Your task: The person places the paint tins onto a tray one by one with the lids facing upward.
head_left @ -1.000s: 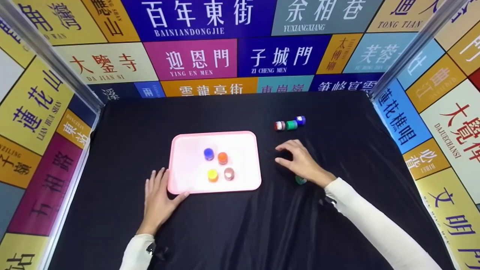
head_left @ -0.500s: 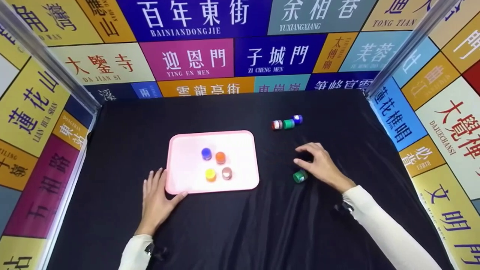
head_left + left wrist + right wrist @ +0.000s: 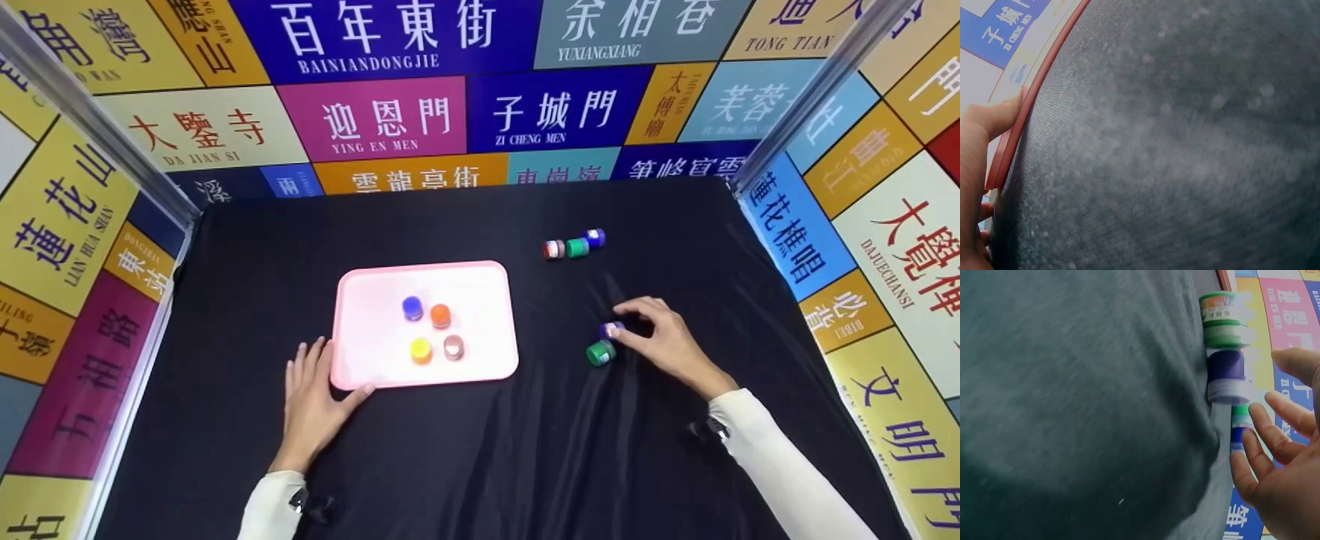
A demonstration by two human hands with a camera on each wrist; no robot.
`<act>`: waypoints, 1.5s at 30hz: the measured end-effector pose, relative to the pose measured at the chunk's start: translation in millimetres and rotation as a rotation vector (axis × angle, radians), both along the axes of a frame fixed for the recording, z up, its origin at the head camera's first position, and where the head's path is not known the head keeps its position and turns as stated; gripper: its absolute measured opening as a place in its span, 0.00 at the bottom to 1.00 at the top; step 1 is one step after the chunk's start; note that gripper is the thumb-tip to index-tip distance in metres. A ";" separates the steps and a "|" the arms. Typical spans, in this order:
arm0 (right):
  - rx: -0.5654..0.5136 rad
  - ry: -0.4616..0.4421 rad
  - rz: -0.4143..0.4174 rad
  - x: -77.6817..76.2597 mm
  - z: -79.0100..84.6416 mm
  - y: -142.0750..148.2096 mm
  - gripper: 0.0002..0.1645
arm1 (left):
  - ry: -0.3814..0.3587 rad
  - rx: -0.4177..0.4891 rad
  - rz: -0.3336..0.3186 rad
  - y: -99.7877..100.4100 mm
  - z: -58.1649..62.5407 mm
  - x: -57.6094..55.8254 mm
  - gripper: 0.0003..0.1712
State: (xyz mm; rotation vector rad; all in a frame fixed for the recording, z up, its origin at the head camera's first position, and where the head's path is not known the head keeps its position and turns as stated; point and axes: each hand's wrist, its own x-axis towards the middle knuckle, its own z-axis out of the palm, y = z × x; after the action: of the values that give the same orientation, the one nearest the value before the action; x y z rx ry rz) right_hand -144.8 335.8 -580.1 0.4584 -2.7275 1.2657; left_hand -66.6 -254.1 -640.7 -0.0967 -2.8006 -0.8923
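My left hand [image 3: 315,401] rests at the near-left corner of a pink tray [image 3: 512,322], fingers straight along its side and thumb against the front rim. In the left wrist view, the thumb [image 3: 1005,115] touches the tray's red-looking edge [image 3: 1044,73]. On the tray stand small paint jars: blue [image 3: 412,307], orange [image 3: 440,316], yellow [image 3: 421,350] and brown [image 3: 454,346]. My right hand [image 3: 671,345] is right of a small purple jar [image 3: 610,330], thumb and fingers spread around it. The right wrist view shows them apart from this purple jar [image 3: 1226,377]. A green jar [image 3: 600,353] lies beside it.
Farther back on the black cloth [image 3: 480,457] lie a red jar [image 3: 553,250], a green-capped jar [image 3: 577,247] and a blue jar [image 3: 594,238], close together. Panels with printed signs [image 3: 375,116] wall in the back and both sides.
My right hand has moved rightward, away from the tray, uncovering the green jar and then the purple jar. The left hand stays at the tray's corner. The head view has shifted slightly.
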 end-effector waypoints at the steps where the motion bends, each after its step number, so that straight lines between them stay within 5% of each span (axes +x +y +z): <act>1: -0.002 -0.002 0.011 0.8 -0.7 1.5 0.23 | 0.000 0.001 0.002 -0.2 0.3 0.2 0.63; 17: -0.088 0.002 0.076 -1.2 -23.0 17.0 0.27 | 0.051 0.012 -0.003 2.3 0.8 0.2 0.62; 29: -0.098 0.033 0.098 -0.9 -31.8 19.6 0.28 | 0.009 0.003 0.003 2.9 2.5 -0.4 0.63; 45: -0.153 0.056 0.049 14.7 -2.9 -5.7 0.25 | 0.012 0.007 0.002 1.3 2.0 0.0 0.63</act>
State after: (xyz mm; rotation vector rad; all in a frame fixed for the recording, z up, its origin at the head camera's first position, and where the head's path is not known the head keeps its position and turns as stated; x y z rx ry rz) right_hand -130.1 330.2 -583.0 0.5382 -2.5646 1.4368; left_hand -66.6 -252.8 -638.7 -0.0977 -2.7860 -0.8989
